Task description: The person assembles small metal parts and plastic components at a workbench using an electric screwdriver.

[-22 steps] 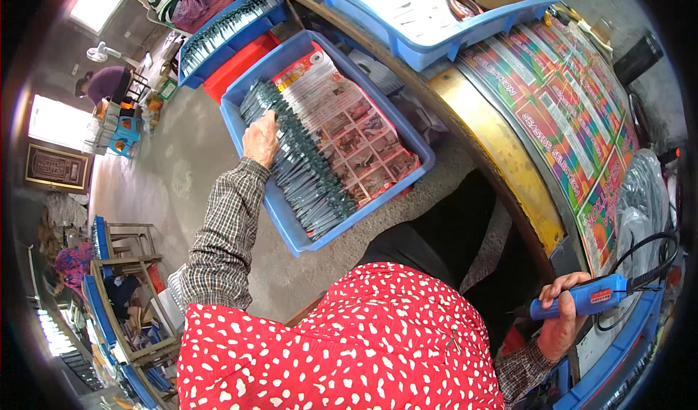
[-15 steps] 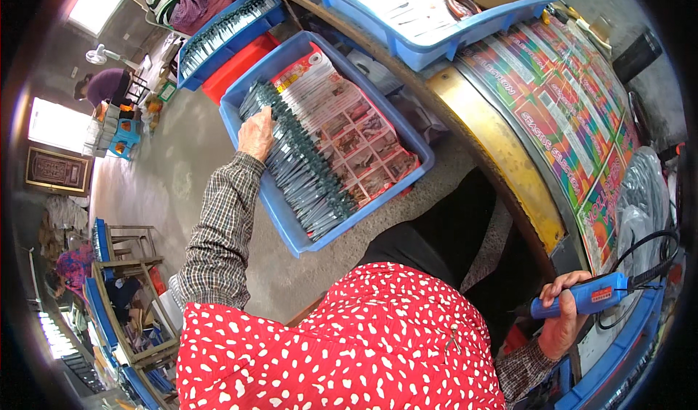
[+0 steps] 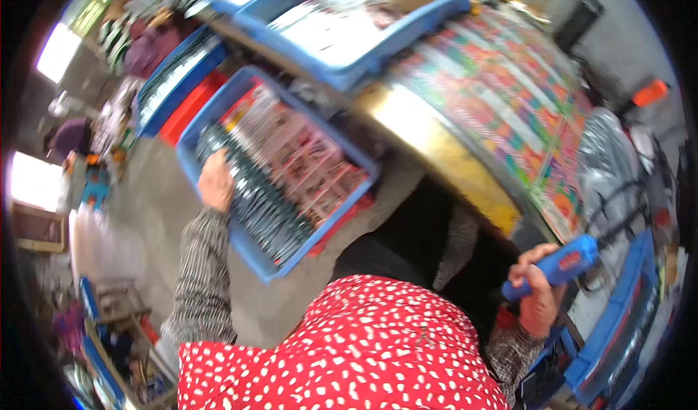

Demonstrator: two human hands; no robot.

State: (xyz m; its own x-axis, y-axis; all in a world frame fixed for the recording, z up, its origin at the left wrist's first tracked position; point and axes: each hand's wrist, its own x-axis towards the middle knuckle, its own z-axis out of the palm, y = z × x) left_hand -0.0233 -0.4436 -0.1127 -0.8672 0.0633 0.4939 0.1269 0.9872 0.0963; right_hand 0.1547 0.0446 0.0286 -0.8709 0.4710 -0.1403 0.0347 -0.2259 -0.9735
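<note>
In the blue tray (image 3: 256, 272) at centre left lies a dense row of slim grey pieces with dark green ends (image 3: 262, 217); blur hides their kind. My left hand (image 3: 216, 182) rests on the row's far left part, fingers curled down and closed, fingertips hidden among the pieces. Beside the row, red printed sheets with small pictures (image 3: 305, 166) line the tray. At the right, my right hand (image 3: 539, 293) wraps round a blue corded hand-held power tool (image 3: 556, 266), screwdriver-like in shape, held up near the table's edge.
A table with a metal edge (image 3: 436, 148) and colourful printed covering (image 3: 487, 104) curves along the right. On it stand a large blue bin (image 3: 342, 72) and clear plastic bags (image 3: 609, 148). Another filled blue tray (image 3: 149, 122) and a red one (image 3: 190, 112) lie beyond; a person (image 3: 149, 46) sits behind.
The whole view has shifted and blurred, with the tray and table now further left. My left hand stays at the row. My right hand still holds the blue tool, now tilted more steeply.
</note>
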